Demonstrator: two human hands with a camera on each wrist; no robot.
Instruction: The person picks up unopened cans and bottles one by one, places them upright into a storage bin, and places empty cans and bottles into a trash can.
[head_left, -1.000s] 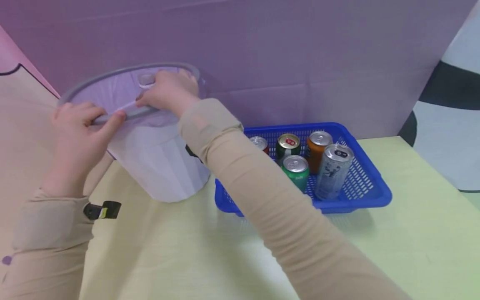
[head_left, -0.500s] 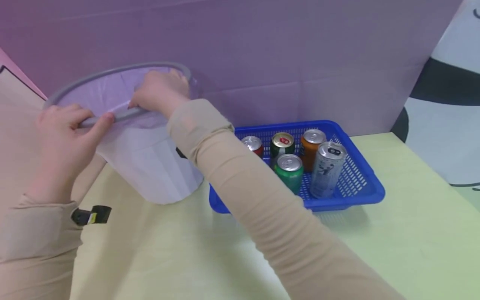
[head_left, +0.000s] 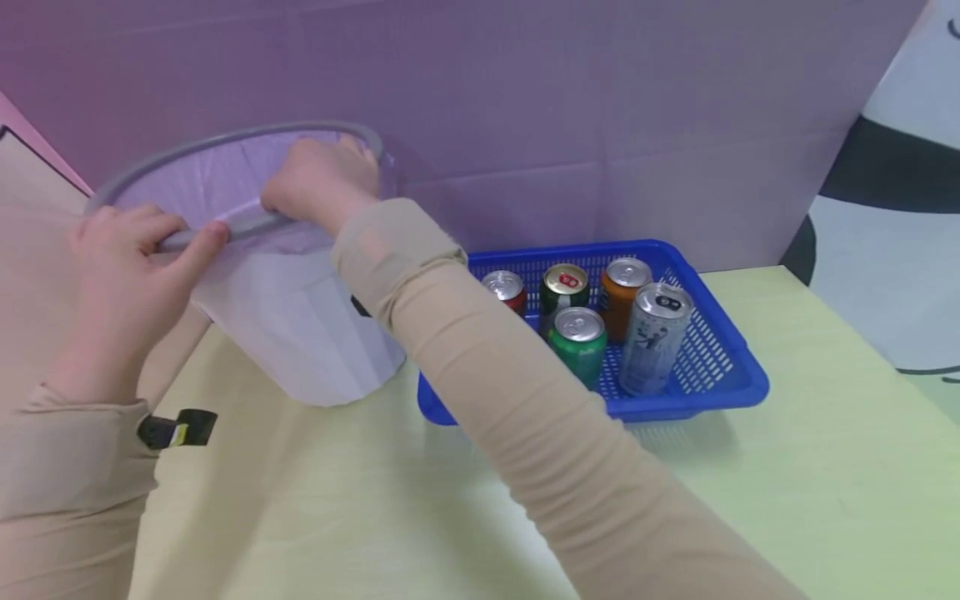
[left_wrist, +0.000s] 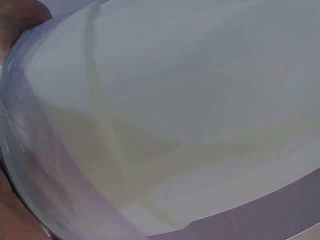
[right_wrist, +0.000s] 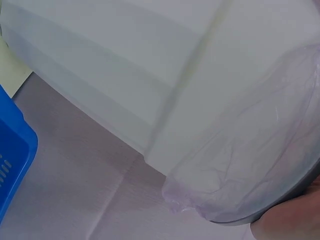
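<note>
A white trash bin [head_left: 300, 333] with a grey rim ring [head_left: 225, 142] stands tilted at the left, its mouth turned toward me. A thin purple bin liner [head_left: 225, 179] lines it and folds over the edge; in the right wrist view the liner [right_wrist: 245, 150] hangs crumpled outside. My left hand [head_left: 135, 267] grips the near left of the rim, thumb laid along the ring. At the right side of the mouth my right hand [head_left: 322, 179] holds the rim with curled fingers, partly inside the opening. Its fingertips are hidden in the head view; a finger [right_wrist: 290, 220] touches the ring's underside.
To the right, a blue plastic basket [head_left: 720, 358] holds several drink cans, among them a green can [head_left: 579, 354] and a tall silver can [head_left: 654, 346]. My right forearm crosses its near left corner. A purple sheet [head_left: 510, 125] rises behind the pale yellow table [head_left: 360, 492].
The view has shifted slightly, so bin and basket sit a little further left. A small pale round piece beside my right thumb is now out of sight. Both hands stay at the rim.
</note>
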